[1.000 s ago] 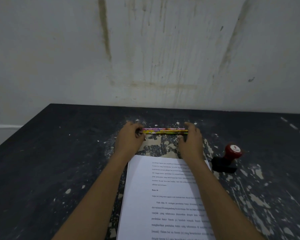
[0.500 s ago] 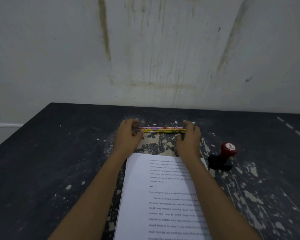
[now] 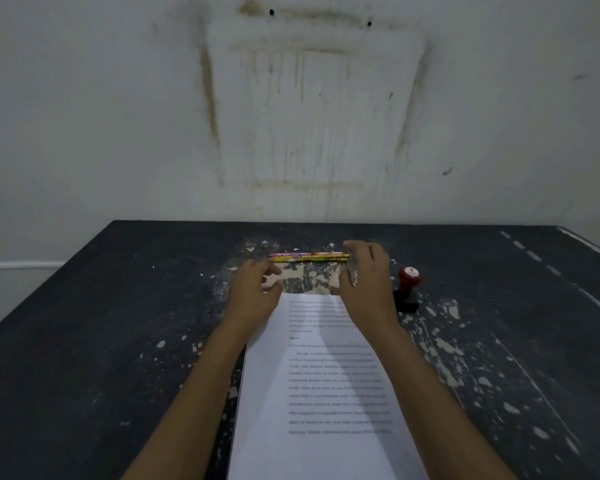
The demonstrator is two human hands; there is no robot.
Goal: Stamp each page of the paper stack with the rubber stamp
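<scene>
Head view, nearest first: the paper stack [image 3: 326, 393] lay flat on the dark, paint-chipped surface [image 3: 84, 341], right in front of the person. Its long axis ran straight away toward the wall, and the near end was cut off by the frame. The top sheet was white and carried black printed lines set upright for the reader, with one short bold heading near the far end. All of it was too blurred to read.

Both forearms reached out over the page. The left hand [image 3: 253, 292] sat at the stack's far left corner, fingers loosely curled, nothing in it. The right hand [image 3: 368, 282] hovered at the far right corner, fingers relaxed and spread, gripping nothing.

Just beside that right hand stood the rubber stamp [image 3: 407, 289], on the surface, off the paper, partly hidden by the wrist. It had a black block base and a glossy red round knob pointing up. On the knob was a small white mark and lettering that seemed to say "TOP", though it was soft.

Further out, patterned pencils [image 3: 309, 257], pink and yellow, lay side by side across the surface, running left to right. Whether the right fingertips touched their end, I could not tell.

Beyond rose a stained white wall [image 3: 118, 116].
</scene>
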